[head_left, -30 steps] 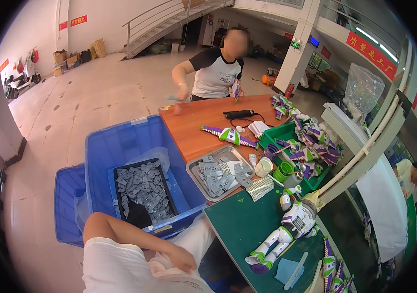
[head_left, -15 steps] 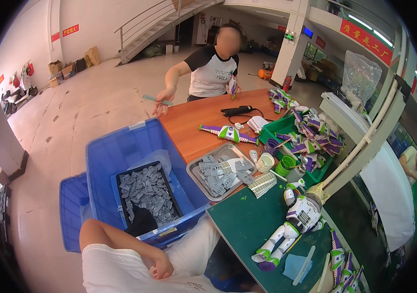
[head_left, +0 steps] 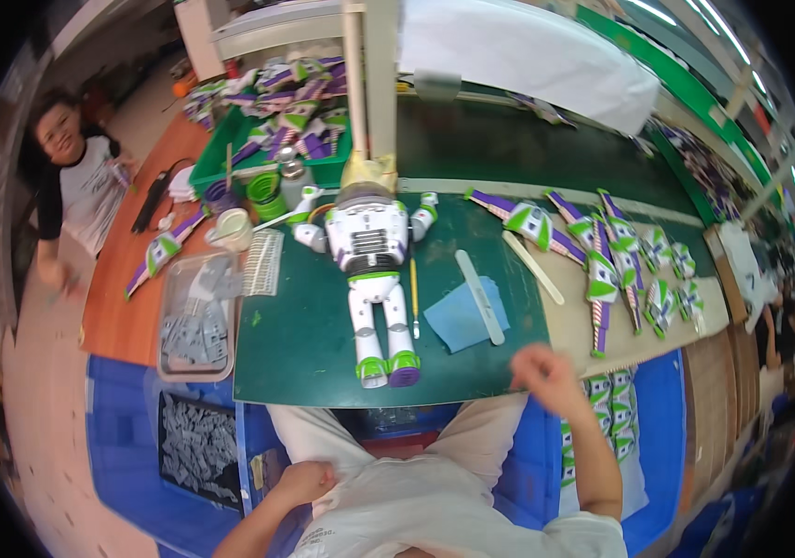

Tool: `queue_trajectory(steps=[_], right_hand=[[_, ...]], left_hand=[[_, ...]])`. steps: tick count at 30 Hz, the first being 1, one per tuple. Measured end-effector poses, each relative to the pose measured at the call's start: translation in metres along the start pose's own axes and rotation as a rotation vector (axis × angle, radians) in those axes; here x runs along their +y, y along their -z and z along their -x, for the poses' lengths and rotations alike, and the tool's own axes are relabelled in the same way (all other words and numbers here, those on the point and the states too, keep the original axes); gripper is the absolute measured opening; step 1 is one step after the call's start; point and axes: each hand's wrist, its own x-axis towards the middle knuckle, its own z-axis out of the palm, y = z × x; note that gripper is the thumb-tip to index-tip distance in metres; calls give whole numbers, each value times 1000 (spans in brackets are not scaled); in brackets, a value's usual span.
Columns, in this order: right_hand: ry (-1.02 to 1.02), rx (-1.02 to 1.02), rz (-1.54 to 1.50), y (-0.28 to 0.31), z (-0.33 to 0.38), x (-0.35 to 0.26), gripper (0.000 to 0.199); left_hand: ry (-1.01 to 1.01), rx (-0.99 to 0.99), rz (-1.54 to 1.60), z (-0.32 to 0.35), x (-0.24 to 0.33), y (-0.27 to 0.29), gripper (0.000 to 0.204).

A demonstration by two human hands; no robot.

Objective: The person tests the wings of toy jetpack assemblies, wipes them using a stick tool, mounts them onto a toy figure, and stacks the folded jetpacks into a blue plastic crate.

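Observation:
A white toy space figure [head_left: 374, 279] with green and purple feet lies on its back on the dark green mat [head_left: 304, 344] in front of me. My right hand [head_left: 546, 377] hovers at the mat's near right edge, fingers curled, nothing visible in it; it looks blurred. My left hand [head_left: 302, 484] rests closed on my lap, on the white cloth. A thin brush [head_left: 413, 298], a blue cloth [head_left: 458, 321] and a pale flat stick [head_left: 479, 296] lie right of the figure.
Purple-green toy wing parts [head_left: 621, 256] lie in rows at right. A clear tray of grey parts [head_left: 194, 321] sits left, a green bin [head_left: 276, 139] of wings behind. Blue crates [head_left: 127, 446] stand at my left and right. Another person [head_left: 76, 195] stands at far left.
The view has swung from the left side onto the green mat. My right arm has come into view at the mat's edge; my left hand stays on my lap.

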Motion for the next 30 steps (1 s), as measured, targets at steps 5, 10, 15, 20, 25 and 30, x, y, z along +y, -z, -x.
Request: queue_trajectory(steps=[5, 10, 15, 20, 25, 30], right_hand=[[169, 550, 539, 63, -85, 52, 24], [243, 686, 1079, 110, -172, 141, 46], [203, 364, 813, 146, -193, 151, 47], [140, 292, 179, 110, -216, 118, 57], [294, 470, 133, 67, -202, 103, 55], [238, 317, -260, -49, -82, -32, 60]], left_hand=[[-241, 218, 140, -20, 58, 46, 21], [-409, 352, 264, -27, 75, 53, 18], [-303, 428, 375, -16, 64, 29, 18], [-324, 374, 648, -10, 75, 36, 16], [-606, 490, 981, -36, 122, 82, 19], [-619, 780, 1052, -98, 164, 131, 45]])
